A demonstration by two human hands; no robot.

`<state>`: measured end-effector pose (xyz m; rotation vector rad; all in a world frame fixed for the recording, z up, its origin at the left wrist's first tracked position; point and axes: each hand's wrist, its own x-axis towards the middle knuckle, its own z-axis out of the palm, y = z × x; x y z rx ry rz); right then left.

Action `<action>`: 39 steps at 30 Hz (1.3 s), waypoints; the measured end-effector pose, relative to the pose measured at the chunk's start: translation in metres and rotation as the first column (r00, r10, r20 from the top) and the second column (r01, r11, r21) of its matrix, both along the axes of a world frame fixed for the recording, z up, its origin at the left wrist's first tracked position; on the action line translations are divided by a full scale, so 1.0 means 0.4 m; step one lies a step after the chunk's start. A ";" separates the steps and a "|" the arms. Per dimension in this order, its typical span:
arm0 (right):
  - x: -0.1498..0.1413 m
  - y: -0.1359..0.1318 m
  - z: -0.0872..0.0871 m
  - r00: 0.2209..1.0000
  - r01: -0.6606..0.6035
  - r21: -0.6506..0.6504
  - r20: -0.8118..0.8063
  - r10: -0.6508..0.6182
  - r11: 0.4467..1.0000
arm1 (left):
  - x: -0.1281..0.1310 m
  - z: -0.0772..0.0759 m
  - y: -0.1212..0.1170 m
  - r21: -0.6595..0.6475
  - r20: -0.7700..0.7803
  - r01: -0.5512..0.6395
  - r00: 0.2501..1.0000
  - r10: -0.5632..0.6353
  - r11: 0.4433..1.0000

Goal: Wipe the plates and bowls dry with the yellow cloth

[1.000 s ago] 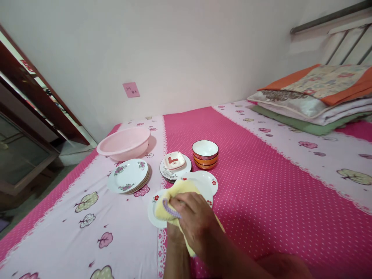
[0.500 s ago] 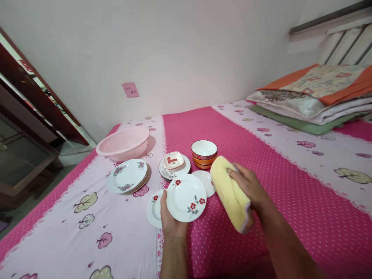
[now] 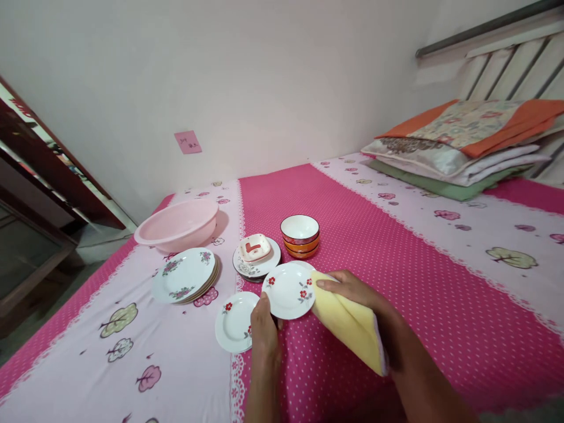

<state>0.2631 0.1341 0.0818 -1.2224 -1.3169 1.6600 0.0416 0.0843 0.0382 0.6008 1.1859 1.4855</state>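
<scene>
My left hand (image 3: 265, 326) grips the left edge of a white plate (image 3: 286, 296) with red flowers, lifted above the bed. In my right hand (image 3: 355, 291) is a folded yellow cloth (image 3: 348, 329), which meets the plate's right edge, the thumb lying on top. A second flowered plate (image 3: 233, 323) lies on the sheet just left of my left hand. Behind the held plate, a small square dish (image 3: 254, 248) with a red mark sits on a stack of dark-rimmed plates (image 3: 274, 258). A stack of bowls (image 3: 300, 238), orange outside and white inside, stands to the right of it.
To the left is a stack of larger floral plates (image 3: 189, 273), with a pink basin (image 3: 176, 226) behind it. Folded bedding (image 3: 458, 147) is piled at the back right by the headboard. A pink-and-white sheet (image 3: 352, 223) covers the bed, against a white wall.
The yellow cloth has come left from beside the plate onto its right edge. The held plate is tilted flatter, and the camera view has shifted slightly right.
</scene>
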 end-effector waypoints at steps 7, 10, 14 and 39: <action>0.061 0.007 0.014 0.920 0.390 0.026 -0.050 -0.389 0.920 | 0.033 -0.022 0.006 -0.015 -0.163 0.069 0.984 -0.070 0.998; 0.064 -0.011 0.032 0.858 0.497 0.015 -0.158 -0.489 0.868 | 0.050 -0.028 0.012 -0.036 -0.147 0.078 0.986 -0.082 0.996; 0.065 -0.023 0.045 0.754 0.587 -0.091 -0.301 -0.584 0.805 | 0.064 -0.035 0.016 -0.057 -0.112 0.093 0.989 -0.099 0.994; 0.068 -0.001 0.030 0.710 0.598 -0.101 -0.394 -0.584 0.795 | 0.056 -0.086 0.036 -0.088 -0.172 0.055 0.983 -0.069 0.995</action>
